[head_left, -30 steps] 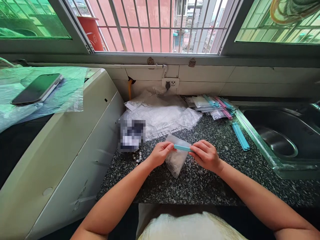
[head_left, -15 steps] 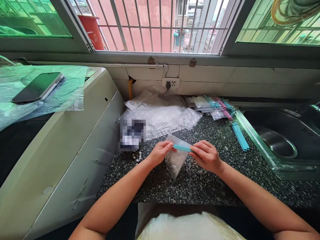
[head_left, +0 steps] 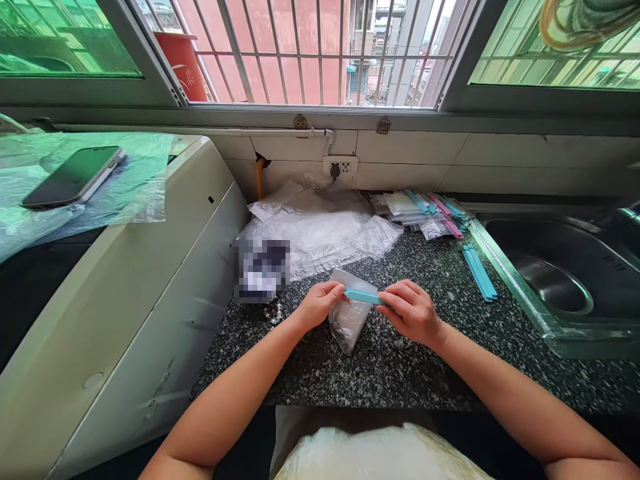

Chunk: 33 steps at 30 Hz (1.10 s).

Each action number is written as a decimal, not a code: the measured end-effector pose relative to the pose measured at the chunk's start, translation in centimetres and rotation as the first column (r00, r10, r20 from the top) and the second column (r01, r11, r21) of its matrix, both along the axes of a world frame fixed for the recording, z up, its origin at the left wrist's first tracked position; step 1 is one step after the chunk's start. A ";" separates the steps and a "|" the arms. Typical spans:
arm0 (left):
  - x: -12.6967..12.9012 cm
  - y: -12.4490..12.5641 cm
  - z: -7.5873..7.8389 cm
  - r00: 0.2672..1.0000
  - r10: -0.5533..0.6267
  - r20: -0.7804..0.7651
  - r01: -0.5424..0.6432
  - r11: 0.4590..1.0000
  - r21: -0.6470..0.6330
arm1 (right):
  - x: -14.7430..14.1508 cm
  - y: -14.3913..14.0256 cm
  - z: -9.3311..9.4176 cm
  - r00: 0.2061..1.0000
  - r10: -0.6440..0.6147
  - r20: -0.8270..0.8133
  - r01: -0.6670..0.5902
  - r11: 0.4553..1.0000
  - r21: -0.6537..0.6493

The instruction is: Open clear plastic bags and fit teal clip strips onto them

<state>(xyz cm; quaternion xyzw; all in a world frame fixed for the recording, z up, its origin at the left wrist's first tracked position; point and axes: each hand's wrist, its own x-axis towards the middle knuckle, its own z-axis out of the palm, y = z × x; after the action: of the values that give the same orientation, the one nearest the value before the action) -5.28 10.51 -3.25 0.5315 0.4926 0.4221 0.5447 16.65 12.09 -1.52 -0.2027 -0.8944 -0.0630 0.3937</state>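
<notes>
Speckled black stone makes the surface (head_left: pixel 400 373). A pile of clear bags (head_left: pixel 320 230) lies behind the hands. Spare blue clips (head_left: pixel 479 272) lie beside the sink (head_left: pixel 550 267). The left hand (head_left: pixel 320 303) and right hand (head_left: pixel 413 310) pinch a blue clip (head_left: pixel 364 296) across a small clear bag (head_left: pixel 349 319), which holds something pale, just above the surface.

Home kitchen, prob. an apt: speckled granite counter (head_left: pixel 400 360) w/ steel sink (head_left: pixel 560 280) set in at right, tiled backsplash w/ wall socket (head_left: pixel 341 167), barred window (head_left: pixel 310 53) facing neighbouring flats, white appliance (head_left: pixel 125 280) at left w/ phone (head_left: pixel 75 177) on top.
</notes>
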 end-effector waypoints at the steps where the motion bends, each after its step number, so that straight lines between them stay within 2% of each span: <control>1: 0.0 0.0 0.0 1.000 0.002 -0.003 -0.002 1.000 -0.002 | 0.0 0.0 0.0 1.000 -0.002 -0.003 0.002 1.000 0.006; 21: 0.0 0.1 -0.1 0.999 0.029 -0.014 -0.028 0.999 0.032 | 0.0 -0.3 1.3 0.997 -0.013 -0.072 0.017 0.998 0.060; 33: -0.3 0.5 -1.0 0.996 0.081 -0.044 -0.079 0.996 0.041 | 0.6 -0.1 1.8 0.993 0.014 -0.120 -0.008 0.999 0.050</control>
<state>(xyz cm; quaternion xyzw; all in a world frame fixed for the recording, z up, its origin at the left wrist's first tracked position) -5.58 11.00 -4.21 0.5315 0.5176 0.4406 0.5054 17.20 11.95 0.23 -0.1916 -0.8682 -0.0705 0.4522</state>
